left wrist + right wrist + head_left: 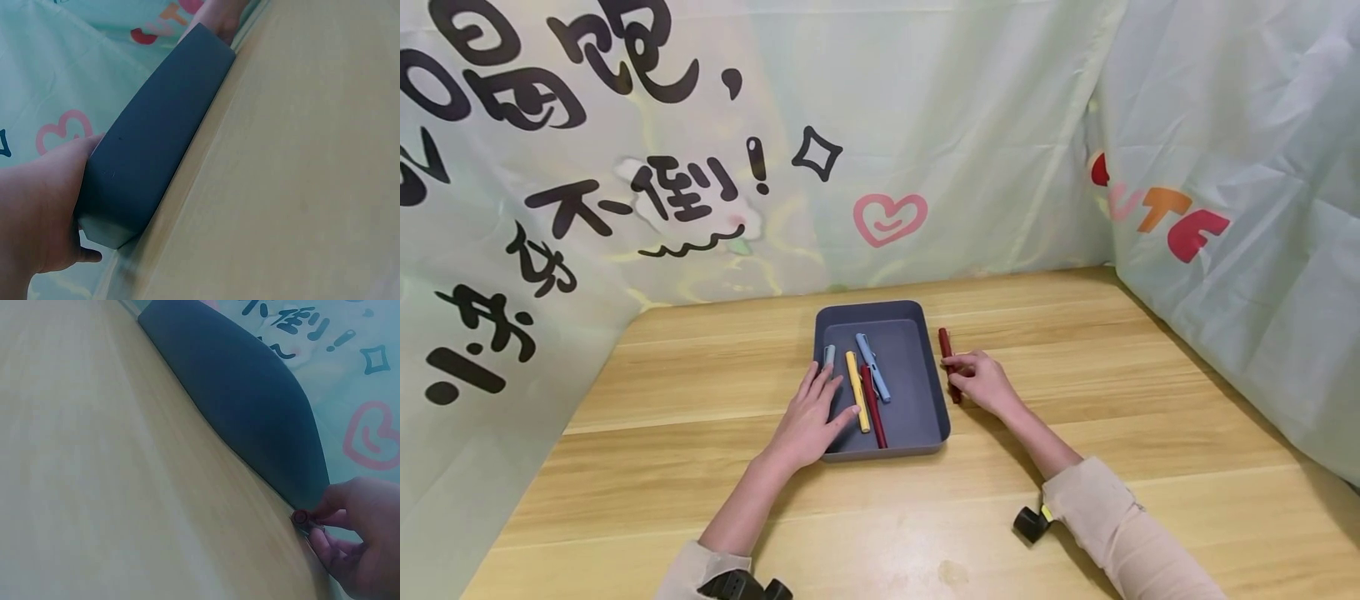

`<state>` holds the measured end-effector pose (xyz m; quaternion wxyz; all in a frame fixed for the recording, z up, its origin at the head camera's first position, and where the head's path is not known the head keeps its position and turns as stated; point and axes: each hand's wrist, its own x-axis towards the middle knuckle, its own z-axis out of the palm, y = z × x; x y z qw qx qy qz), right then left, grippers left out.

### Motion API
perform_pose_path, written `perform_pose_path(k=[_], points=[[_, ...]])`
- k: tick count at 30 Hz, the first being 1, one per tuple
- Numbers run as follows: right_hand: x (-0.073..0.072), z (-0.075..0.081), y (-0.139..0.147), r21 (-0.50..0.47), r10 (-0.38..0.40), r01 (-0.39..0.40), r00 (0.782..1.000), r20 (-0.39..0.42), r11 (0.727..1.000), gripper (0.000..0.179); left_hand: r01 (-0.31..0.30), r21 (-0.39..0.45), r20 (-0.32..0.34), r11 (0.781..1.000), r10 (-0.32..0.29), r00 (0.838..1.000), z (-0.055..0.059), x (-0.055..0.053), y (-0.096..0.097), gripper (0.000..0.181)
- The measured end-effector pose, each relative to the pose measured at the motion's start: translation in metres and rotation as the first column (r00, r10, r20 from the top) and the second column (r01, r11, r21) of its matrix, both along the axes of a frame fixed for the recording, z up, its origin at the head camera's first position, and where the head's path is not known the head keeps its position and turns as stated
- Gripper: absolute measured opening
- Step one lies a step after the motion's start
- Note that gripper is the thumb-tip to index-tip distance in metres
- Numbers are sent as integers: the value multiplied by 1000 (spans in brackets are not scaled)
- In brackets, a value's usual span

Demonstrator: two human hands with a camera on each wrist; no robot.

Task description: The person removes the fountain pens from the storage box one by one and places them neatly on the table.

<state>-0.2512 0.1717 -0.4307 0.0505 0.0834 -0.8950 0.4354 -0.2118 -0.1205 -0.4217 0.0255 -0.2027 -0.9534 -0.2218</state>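
My left hand (808, 421) rests over the left rim of a grey-blue tray (917, 417), its fingers fairly straight and the thumb reaching inside. In the left wrist view, this hand (47, 206) is at the near left corner of the tray (156, 125). To the right of the tray, my right hand (985, 383) pinches a dark red pen (945, 340) between thumb and fingers, low over the table. The right wrist view shows the pen end-on (301, 517). Inside the tray lie a yellow pen (854, 379), another dark red pen (874, 412) and a light blue pen (872, 367).
A grey-blue pen (830, 354) lies along the tray's left side, partly covered by my left fingers. The wooden table (1075, 358) ends at a printed cloth (970, 167) behind and on both sides. Each sleeve carries a black wrist camera (1032, 525).
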Motion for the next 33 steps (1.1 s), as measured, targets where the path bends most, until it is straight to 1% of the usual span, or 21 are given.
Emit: perform_pose_path(k=[4,8,15,19,23,26,28,31,33], points=[[0,1,0,-7,-7,7,1000,12,1000,29,-1,3,-8,1000,1,1000,0,0,0,66],[0,0,0,-20,-13,14,1000,21,1000,29,-1,2,1,1000,1,1000,0,0,0,67],[0,0,1,-32,-16,17,1000,15,999,26,-4,2,3,1000,4,1000,0,0,0,68],[0,0,1,-71,-33,35,999,32,997,23,-6,-1,-1,1000,6,1000,0,0,0,67],[1,0,2,-118,-53,58,998,47,991,21,-12,14,-17,1000,12,1000,0,1,0,68],[1,0,2,-126,-80,85,996,41,988,20,-44,16,-23,999,45,999,0,2,0,73],[1,1,2,-122,-94,97,995,26,988,20,-81,16,-15,997,82,997,1,3,1,78],[2,2,2,-129,-109,109,994,7,986,19,-133,14,11,991,133,991,2,4,2,85],[1,4,2,-136,-114,112,993,-8,984,19,-156,17,36,988,155,987,2,4,3,87]])
